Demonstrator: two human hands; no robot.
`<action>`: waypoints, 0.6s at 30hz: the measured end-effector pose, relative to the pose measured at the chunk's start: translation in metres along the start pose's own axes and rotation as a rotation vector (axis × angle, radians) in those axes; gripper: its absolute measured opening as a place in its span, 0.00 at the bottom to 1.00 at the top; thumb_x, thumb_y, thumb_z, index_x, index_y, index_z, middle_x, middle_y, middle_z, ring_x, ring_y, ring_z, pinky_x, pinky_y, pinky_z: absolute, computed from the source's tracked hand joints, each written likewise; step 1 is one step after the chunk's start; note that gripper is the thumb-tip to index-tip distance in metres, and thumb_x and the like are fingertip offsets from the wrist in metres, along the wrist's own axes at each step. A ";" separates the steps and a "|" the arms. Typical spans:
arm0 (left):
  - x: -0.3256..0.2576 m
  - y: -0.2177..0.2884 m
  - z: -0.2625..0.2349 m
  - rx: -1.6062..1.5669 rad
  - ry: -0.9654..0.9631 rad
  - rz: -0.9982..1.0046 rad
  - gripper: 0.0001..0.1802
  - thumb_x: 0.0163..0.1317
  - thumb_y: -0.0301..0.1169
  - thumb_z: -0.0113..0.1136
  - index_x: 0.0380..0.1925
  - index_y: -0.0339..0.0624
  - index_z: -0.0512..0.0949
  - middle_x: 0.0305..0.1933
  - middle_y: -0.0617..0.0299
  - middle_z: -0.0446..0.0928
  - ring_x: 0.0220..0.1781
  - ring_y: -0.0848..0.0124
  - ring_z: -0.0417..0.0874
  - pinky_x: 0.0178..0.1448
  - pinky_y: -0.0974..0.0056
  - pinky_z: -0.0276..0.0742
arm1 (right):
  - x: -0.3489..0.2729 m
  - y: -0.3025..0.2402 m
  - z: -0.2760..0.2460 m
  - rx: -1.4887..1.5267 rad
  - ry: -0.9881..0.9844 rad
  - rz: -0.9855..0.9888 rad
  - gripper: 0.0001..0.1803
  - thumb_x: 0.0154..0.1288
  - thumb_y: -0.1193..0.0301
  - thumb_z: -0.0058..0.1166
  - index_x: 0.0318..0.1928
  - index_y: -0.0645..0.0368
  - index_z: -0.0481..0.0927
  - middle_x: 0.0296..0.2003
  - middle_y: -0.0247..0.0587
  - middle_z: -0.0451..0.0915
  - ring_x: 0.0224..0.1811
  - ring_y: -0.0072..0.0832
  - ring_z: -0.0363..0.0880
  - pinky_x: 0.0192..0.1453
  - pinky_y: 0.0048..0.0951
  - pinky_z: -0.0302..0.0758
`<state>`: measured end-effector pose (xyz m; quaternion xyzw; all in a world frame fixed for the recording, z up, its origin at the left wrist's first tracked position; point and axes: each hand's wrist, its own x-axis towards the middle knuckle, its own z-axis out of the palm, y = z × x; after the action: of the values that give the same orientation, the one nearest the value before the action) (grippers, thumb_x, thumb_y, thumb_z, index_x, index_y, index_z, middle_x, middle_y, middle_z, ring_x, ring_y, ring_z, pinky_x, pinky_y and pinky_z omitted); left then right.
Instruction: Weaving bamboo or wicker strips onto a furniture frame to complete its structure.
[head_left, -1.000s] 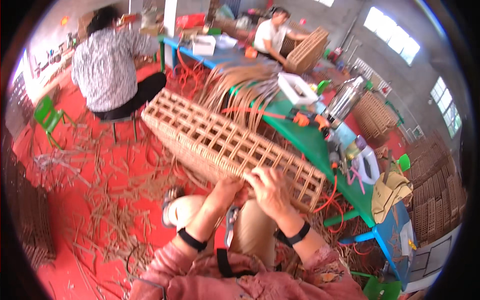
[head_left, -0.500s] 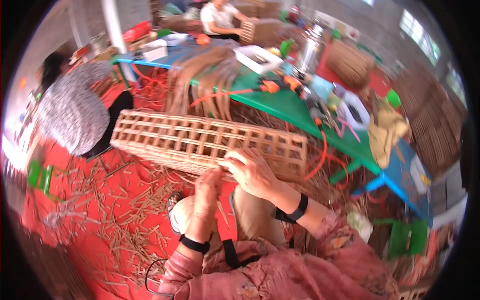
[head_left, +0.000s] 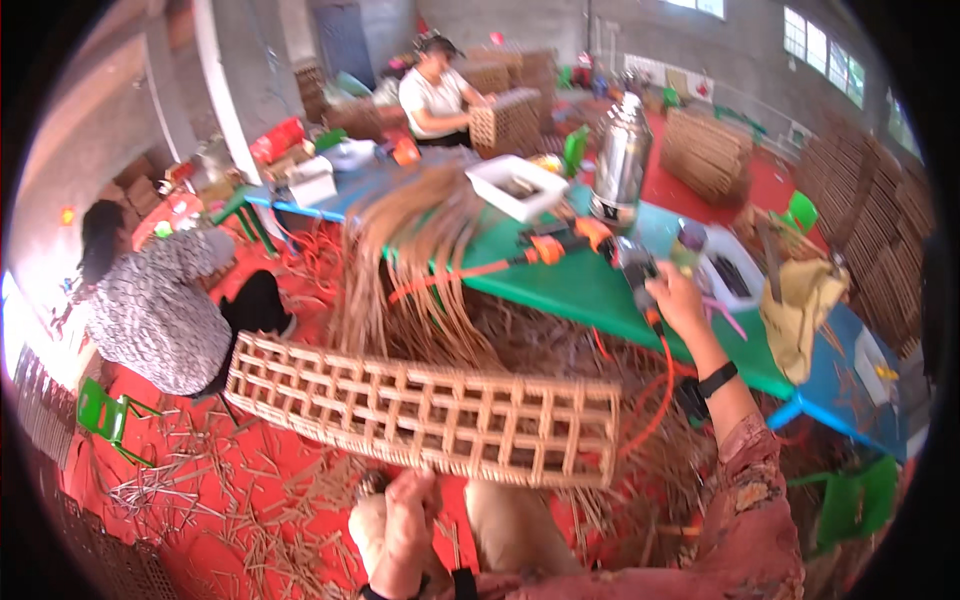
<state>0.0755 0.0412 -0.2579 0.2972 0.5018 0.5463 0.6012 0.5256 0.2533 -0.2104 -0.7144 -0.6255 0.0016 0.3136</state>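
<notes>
The left hand (head_left: 412,515) sits near and low, fingers curled upward, a black band at its wrist. The right arm stretches far to the right, pink patterned sleeve pushed up, black wristband showing, the right hand (head_left: 678,298) closed in a grip.

The left hand (head_left: 408,520) sits under the lattice (head_left: 425,410), whose lower edge hides the fingertips, so its grip cannot be judged. The right hand (head_left: 678,300) closes round a tool (head_left: 636,268) on the table (head_left: 590,290); the palm covers the handle (the tool's kind is too blurred to tell). The lattice hides most of the knees. The person's sleeve (head_left: 755,520) is cut off by the lower edge.
</notes>
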 end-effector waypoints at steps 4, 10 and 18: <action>-0.002 -0.005 -0.001 -0.127 0.044 -0.074 0.16 0.64 0.31 0.51 0.16 0.43 0.67 0.13 0.71 0.59 0.14 0.80 0.56 0.20 0.73 0.50 | 0.037 0.012 0.046 -0.292 -0.110 0.078 0.37 0.55 0.54 0.58 0.58 0.66 0.66 0.50 0.54 0.76 0.52 0.47 0.76 0.54 0.42 0.72; 0.000 -0.005 -0.004 -0.154 0.029 -0.076 0.12 0.63 0.33 0.52 0.26 0.36 0.73 0.16 0.69 0.62 0.16 0.80 0.58 0.21 0.74 0.53 | 0.081 0.001 0.085 -0.520 -0.287 0.247 0.47 0.47 0.54 0.66 0.61 0.69 0.60 0.49 0.53 0.78 0.50 0.41 0.79 0.53 0.37 0.75; -0.020 0.081 0.063 0.094 0.205 0.135 0.10 0.62 0.27 0.53 0.25 0.35 0.78 0.22 0.68 0.72 0.24 0.80 0.68 0.28 0.75 0.61 | 0.104 0.037 0.118 -0.442 -0.288 0.296 0.37 0.52 0.70 0.60 0.60 0.67 0.58 0.47 0.57 0.78 0.50 0.46 0.78 0.51 0.41 0.75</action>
<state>0.1074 0.0521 -0.1590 0.3009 0.5645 0.5888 0.4941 0.5342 0.3985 -0.2814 -0.8411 -0.5379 0.0124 0.0549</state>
